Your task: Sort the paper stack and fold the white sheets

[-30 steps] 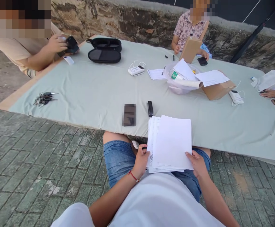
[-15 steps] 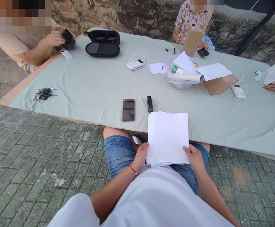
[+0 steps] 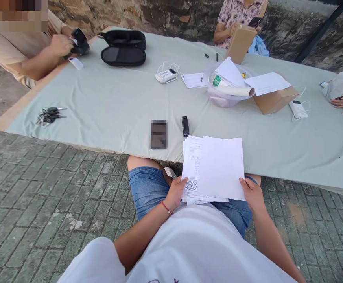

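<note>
I hold a stack of white paper sheets (image 3: 215, 167) over my lap, at the near edge of the low table (image 3: 115, 102). My left hand (image 3: 176, 192) grips the stack's lower left corner, thumb on a printed sheet with a round stamp. My right hand (image 3: 252, 194) pinches the lower right corner of the blank top sheet, which is slid to the right off the rest. A black stapler (image 3: 185, 125) and a phone (image 3: 159, 134) lie on the cloth just beyond the papers.
A bunch of keys (image 3: 49, 115) lies at the table's left edge, an open black case (image 3: 123, 48) at the back. A plastic bag with rolled paper (image 3: 229, 90), a cardboard box (image 3: 274, 98) and chargers lie to the right. Three other people sit round the table handling devices and papers.
My right hand has slid the top sheet to the right, uncovering the printed, stamped sheet beneath. The person at the back has lifted a phone off the table.
</note>
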The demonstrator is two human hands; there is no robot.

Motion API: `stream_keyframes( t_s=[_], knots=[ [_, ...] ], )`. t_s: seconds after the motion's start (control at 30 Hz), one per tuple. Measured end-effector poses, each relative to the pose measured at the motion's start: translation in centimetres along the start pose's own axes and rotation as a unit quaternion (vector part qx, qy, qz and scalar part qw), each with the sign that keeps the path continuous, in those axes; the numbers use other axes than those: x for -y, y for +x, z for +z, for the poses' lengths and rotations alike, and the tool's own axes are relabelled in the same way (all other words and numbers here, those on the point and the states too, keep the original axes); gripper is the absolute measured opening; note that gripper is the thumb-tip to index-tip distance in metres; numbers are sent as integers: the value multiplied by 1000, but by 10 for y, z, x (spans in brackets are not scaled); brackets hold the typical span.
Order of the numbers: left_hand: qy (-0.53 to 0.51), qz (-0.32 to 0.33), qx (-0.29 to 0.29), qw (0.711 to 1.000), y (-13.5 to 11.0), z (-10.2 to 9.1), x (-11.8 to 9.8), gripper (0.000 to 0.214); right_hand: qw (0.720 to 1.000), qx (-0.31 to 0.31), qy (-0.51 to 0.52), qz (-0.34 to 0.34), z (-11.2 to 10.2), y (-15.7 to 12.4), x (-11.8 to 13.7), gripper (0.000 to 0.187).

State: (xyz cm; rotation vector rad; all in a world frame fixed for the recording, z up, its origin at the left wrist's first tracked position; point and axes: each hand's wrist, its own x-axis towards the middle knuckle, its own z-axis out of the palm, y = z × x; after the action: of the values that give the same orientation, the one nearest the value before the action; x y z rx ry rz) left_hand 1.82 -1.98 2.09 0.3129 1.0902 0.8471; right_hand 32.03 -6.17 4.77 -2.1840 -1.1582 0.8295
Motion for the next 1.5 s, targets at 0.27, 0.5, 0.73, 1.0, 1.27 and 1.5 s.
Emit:
stream_keyframes(
  t_s=[0.27, 0.5, 0.73, 1.0, 1.27, 1.5],
  knots=[
    [26, 5, 8, 1000, 2, -2, 4, 42, 998, 59, 22, -23, 12, -3, 17, 45],
    [32, 30, -15, 999, -1, -1, 2, 40, 991, 119, -11, -67, 28, -10, 27, 44],
    [49, 33, 2, 998, 4, -2, 5, 49, 997, 68, 47, 2, 24, 0, 6, 35],
    [-46, -53, -21, 997, -1, 0, 0, 39, 884, 243, 364, 168, 52, 0, 7, 48],
    [12, -10, -5, 1000, -3, -6, 0, 45, 908, 192, 344, 144, 44, 6, 2, 44],
    [-24, -48, 0, 999, -1, 1, -5, 37, 910, 180, 346, 142, 26, 8, -6, 44]
  ],
)
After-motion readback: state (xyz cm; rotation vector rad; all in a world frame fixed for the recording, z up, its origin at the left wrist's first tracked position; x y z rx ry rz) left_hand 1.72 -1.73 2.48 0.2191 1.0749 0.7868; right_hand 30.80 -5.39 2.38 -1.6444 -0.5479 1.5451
